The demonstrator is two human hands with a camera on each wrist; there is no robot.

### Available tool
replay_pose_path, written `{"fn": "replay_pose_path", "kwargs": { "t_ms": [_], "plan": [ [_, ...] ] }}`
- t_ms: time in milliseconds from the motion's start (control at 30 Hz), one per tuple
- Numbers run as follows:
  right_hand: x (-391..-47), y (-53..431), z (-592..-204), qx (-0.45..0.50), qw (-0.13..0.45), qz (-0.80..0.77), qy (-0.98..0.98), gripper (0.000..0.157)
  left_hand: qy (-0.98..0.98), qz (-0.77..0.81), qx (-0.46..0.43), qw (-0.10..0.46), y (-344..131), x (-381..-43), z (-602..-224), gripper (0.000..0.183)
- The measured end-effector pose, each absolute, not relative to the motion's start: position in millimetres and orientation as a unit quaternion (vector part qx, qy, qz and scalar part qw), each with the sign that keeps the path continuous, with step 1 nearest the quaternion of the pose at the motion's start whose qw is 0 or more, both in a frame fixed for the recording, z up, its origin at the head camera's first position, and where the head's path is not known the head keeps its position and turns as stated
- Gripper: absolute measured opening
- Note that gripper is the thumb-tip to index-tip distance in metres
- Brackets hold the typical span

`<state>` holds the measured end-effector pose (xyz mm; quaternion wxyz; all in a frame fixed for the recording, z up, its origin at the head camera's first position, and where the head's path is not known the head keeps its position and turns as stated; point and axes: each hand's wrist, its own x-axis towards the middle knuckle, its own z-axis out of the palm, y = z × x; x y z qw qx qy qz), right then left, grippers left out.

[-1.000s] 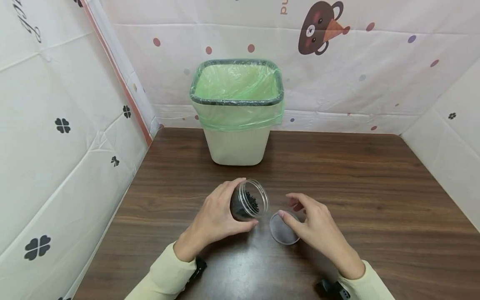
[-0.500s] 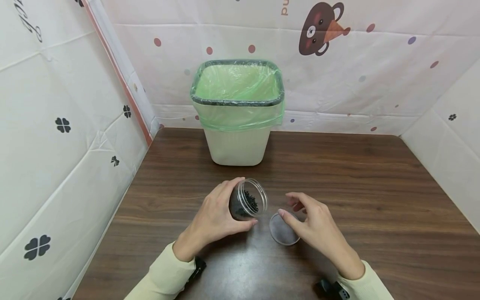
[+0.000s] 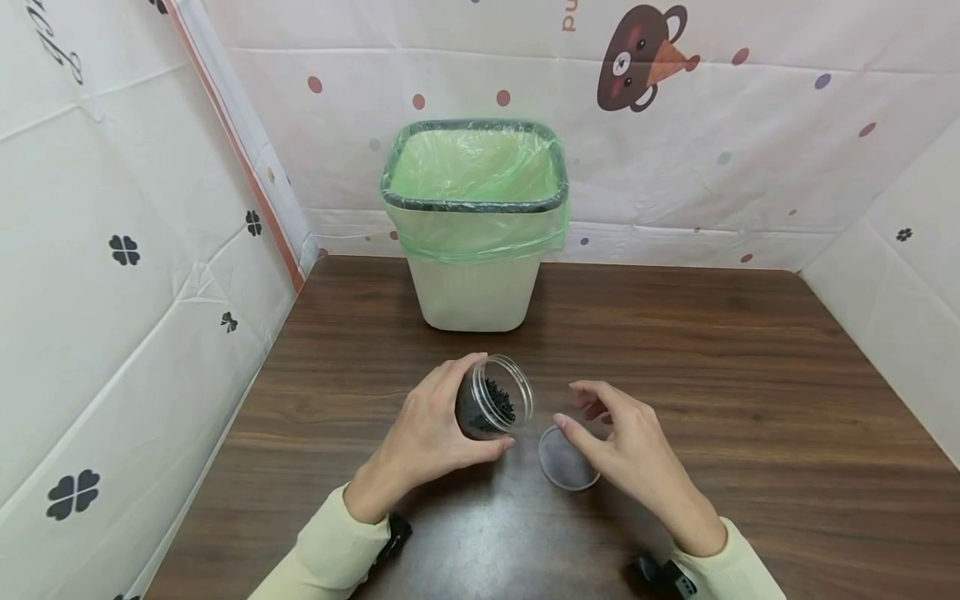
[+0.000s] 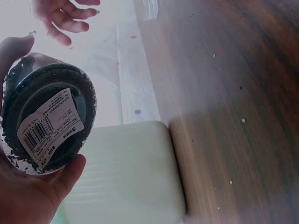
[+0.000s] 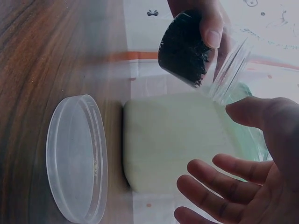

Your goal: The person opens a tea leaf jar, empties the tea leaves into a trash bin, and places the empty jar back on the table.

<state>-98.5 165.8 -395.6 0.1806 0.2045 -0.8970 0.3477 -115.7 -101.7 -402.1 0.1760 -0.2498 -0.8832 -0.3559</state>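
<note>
While the jar (image 3: 486,405) slants lengthwise, mouth rightward, the left hand (image 3: 431,427) grips it, right hand (image 3: 630,435) spread.

We see a clear, smooth, shiny jar (image 3: 477,398), glass or plastic we cannot tell, holding rough black granules (image 3: 500,402); its barcode label (image 4: 50,128) looks like paper. The lid (image 5: 74,158) is translucent plastic, the waste bin (image 3: 476,296) matt plastic, its liner (image 3: 480,167) crinkled glossy film. The tabletop (image 3: 712,350) shows satiny wood grain; the sleeves (image 3: 322,546) are matt cloth.
</note>
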Motion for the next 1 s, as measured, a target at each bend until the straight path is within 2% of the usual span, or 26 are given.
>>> {"fn": "replay_pose_path", "kwargs": {
  "t_ms": [233,1000],
  "plan": [
    [-99.5,164.2,-392.9,0.205,0.177,0.354,-0.895,0.036,-0.88,-0.358,-0.252,0.187,-101.3,-116.1,-401.6,0.098],
    [-105.3,158.0,-386.8,0.211,0.174,0.367,-0.889,0.037,-0.88,-0.37,-0.241,0.176,-103.9,-117.3,-399.4,0.098]
  ]
}}
